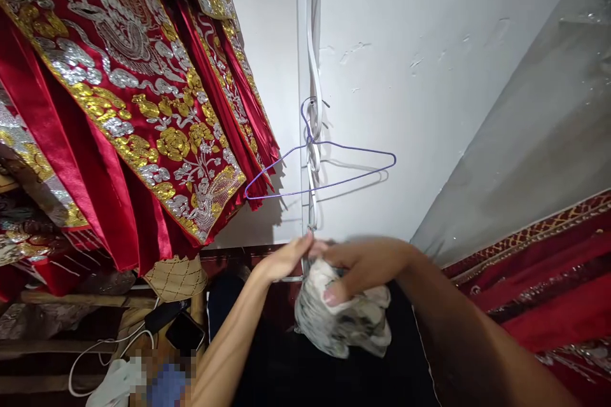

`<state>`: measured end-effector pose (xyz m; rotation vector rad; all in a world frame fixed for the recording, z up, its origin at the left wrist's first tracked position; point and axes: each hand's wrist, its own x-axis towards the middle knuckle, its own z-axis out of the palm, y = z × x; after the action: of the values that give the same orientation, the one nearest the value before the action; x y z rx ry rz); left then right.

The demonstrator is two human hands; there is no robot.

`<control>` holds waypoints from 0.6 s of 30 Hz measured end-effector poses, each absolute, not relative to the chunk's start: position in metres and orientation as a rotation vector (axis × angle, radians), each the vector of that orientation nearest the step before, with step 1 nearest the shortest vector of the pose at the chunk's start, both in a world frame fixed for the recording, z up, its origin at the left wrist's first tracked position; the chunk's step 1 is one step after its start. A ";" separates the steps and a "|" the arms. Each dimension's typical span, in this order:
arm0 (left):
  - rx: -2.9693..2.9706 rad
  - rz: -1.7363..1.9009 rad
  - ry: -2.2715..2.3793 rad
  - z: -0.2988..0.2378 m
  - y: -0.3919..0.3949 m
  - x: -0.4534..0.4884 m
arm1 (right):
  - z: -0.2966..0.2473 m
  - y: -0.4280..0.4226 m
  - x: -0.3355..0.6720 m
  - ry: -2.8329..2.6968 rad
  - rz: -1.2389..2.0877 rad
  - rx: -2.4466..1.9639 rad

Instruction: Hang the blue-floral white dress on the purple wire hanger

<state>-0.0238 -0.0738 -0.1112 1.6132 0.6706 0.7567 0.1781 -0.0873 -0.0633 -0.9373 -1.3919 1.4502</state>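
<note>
1. Nearest, lower middle of the frame: black clothing (281, 375) is covering the wearer's lap, with a thin pale line running along its right edge.
2. Just above it, a bunched grey-white patterned cloth (319, 324) is sitting below centre, folds bulging downward. The right hand (363, 270) is gripping it from above, thumb pressing into the folds.
3. The left hand (286, 259) is reaching in from the lower left, its fingertips meeting the upper end of the bundle. Whether they are pinching anything isn't clear.
4. Lower left: a black phone (185, 332), a white cable (71, 376) and a beige quilted bag (176, 278) are lying close together.
5. Upper left: a red sequinned garment (174, 108) is hanging, gold and silver embroidery all over. Right edge: a dark red garment (573, 289) is showing its trim.
6. Farther back, centre: a purple wire hanger (353, 147) is hanging on a white hook strip (310, 38) against a white wall (405, 32).
7. Risks: loose folds could be slipping out if the thumb eases off; a raised hand could be knocking the hanger; sequins could be snagging the cloth if it swings left.
8. Hard to make out: the right hand and cloth are blurring; the cloth's full shape is hiding in the bunch; fingers are overlapping at the strip's lower end; pixelation is masking a lower-left patch; both side garments are running off-frame.
</note>
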 end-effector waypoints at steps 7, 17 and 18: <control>1.786 0.544 0.722 -0.117 -0.091 -0.048 | -0.018 -0.086 0.204 -1.900 1.498 -0.965; 1.995 0.602 0.817 -0.081 -0.081 -0.048 | 0.007 -0.044 0.215 -2.368 1.265 -1.001; 2.074 0.571 0.941 -0.084 -0.077 -0.059 | 0.004 -0.035 0.224 -2.292 1.092 -1.088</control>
<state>-0.0585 -0.0766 -0.0845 2.0743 0.9405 0.5708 0.2243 -0.0354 0.0041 -1.0875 -2.2918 1.0922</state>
